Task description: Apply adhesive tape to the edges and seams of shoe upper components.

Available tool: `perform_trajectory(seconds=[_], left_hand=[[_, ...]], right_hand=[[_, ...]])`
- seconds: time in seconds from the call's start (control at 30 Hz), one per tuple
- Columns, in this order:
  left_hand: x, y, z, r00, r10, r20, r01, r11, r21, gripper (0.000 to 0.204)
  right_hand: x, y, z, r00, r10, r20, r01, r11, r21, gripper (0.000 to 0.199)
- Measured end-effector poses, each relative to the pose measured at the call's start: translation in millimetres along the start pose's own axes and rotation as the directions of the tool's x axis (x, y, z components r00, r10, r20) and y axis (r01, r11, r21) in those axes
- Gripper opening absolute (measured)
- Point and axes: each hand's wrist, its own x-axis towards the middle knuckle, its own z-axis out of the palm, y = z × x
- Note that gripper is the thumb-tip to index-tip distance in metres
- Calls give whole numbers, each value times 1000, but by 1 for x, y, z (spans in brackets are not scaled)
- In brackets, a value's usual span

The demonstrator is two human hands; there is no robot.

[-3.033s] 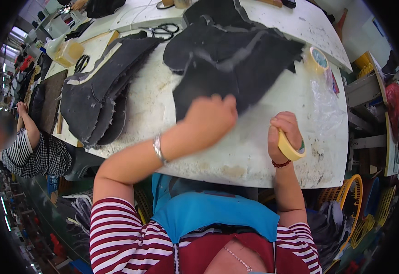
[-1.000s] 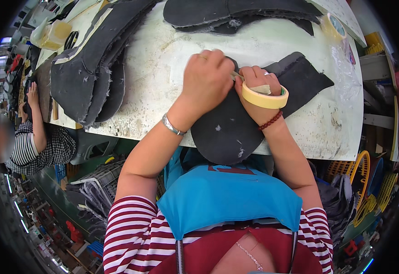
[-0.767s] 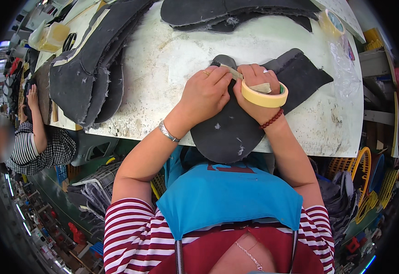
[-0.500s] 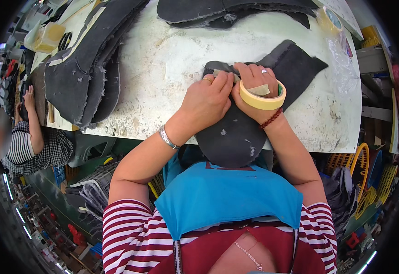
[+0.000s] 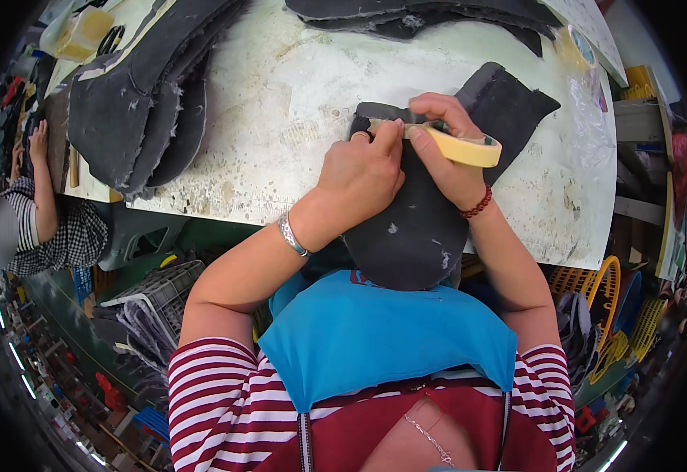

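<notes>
A dark grey boot-shaped fabric piece (image 5: 410,224) with a fuzzy edge lies on the white table, its rounded end hanging over the front edge near my apron. My left hand (image 5: 363,173) is closed at the piece's upper left part, thumb and fingers pinching the edge where a short strip of tape shows. In my right hand (image 5: 449,157) is a roll of cream masking tape (image 5: 477,151), tilted nearly edge-on, its strip reaching toward my left fingertips. My right thumb presses beside that strip. Exactly what the left fingertips pinch is partly hidden.
Stacked dark fabric pieces (image 5: 143,102) lie at the left, with another stack (image 5: 414,16) at the back. A tape roll in clear plastic (image 5: 579,51) sits far right. Yellow baskets (image 5: 611,291) stand below right, a grey crate (image 5: 158,291) below left. Another person's arm (image 5: 42,181) rests at far left.
The tape roll, earlier hanging around my right hand, has turned nearly edge-on, and a strip now shows between my hands. My right fingers have lifted and spread slightly from the fabric.
</notes>
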Motion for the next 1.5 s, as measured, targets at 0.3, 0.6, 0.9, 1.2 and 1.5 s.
perform_trajectory(seconds=[0.3,0.6,0.9,1.2,1.5], left_hand=[[-7,0,-2,999,-34,-26,35,999,26,59],[-10,2,2,999,-36,-38,37,999,30,60],[-17,0,-4,1000,27,-9,-26,999,46,64],[-18,1,-9,985,99,-139,-92,994,59,59],[-19,-1,-1,984,138,-115,-141,990,-16,52]], right_hand=[[16,8,-63,898,-298,324,440,638,-632,19],[28,12,-54,919,-122,376,362,642,-676,21],[28,4,-48,904,-153,399,411,563,-717,23],[18,4,-51,930,-179,320,351,689,-634,19],[12,9,-51,929,-231,290,359,754,-550,12]])
